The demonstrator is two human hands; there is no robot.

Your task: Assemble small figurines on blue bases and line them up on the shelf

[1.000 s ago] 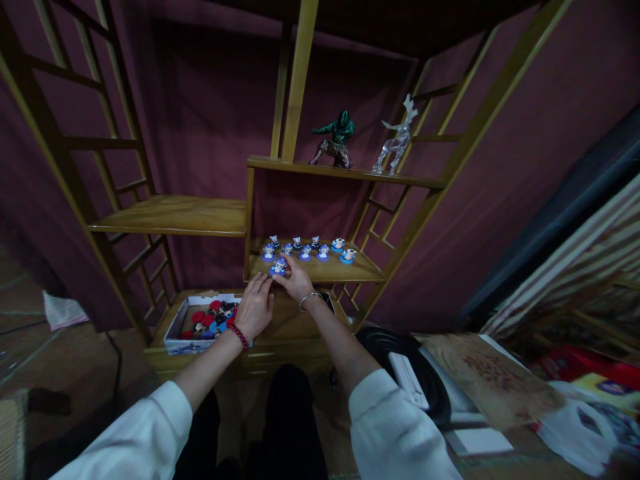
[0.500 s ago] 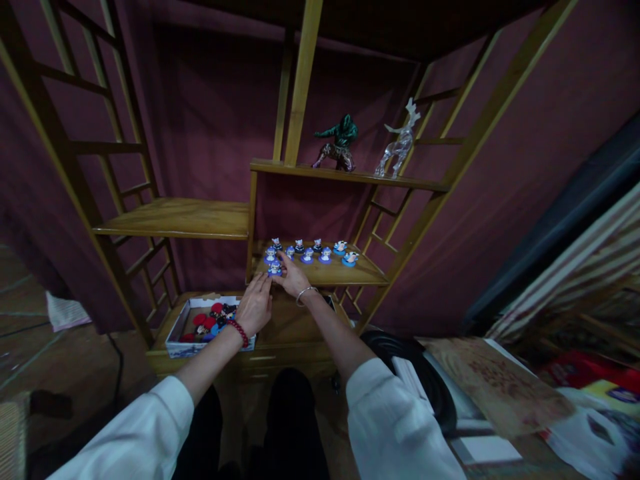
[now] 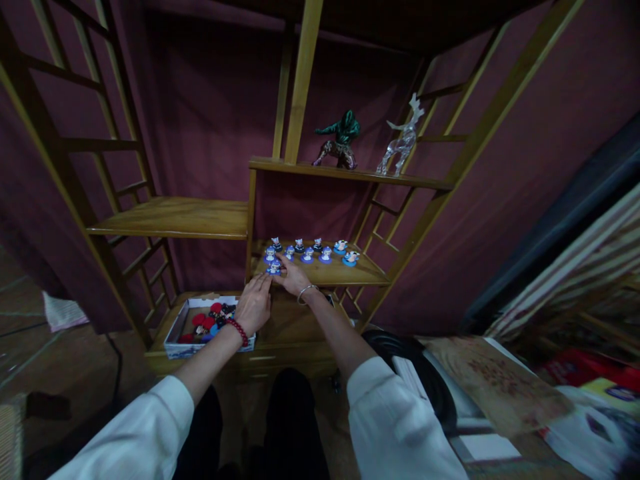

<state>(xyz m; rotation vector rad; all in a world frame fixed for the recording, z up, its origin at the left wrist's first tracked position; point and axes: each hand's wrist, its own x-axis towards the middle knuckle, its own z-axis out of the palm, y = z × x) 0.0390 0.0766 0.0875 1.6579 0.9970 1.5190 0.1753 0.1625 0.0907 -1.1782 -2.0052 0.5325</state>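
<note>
A small purple-and-white figurine (image 3: pixel 273 268) on a round base stands at the front left of the lower shelf (image 3: pixel 364 272). My right hand (image 3: pixel 295 277) reaches in from the right, its fingers closed at the figurine's right side. Against the shelf's front edge, my left hand (image 3: pixel 254 303) has its fingertips closed at the base of the same figurine; the exact contact is partly hidden. Behind them are similar purple figurines (image 3: pixel 307 255), with dark-based ones (image 3: pixel 299 245) at the back and blue-based ones (image 3: pixel 351 258) to the right.
An open box (image 3: pixel 173 347) of mixed figurines, several with red bases, sits below on the left. A green crouching statue (image 3: pixel 344 137) and a clear deer (image 3: pixel 401 143) occupy the upper shelf. Wooden uprights frame both sides. Flat boards (image 3: pixel 493 380) lie at the lower right.
The view shifts very slightly. Both hands stay at the front figurine, with hardly any visible movement, and the other figurines keep their places.
</note>
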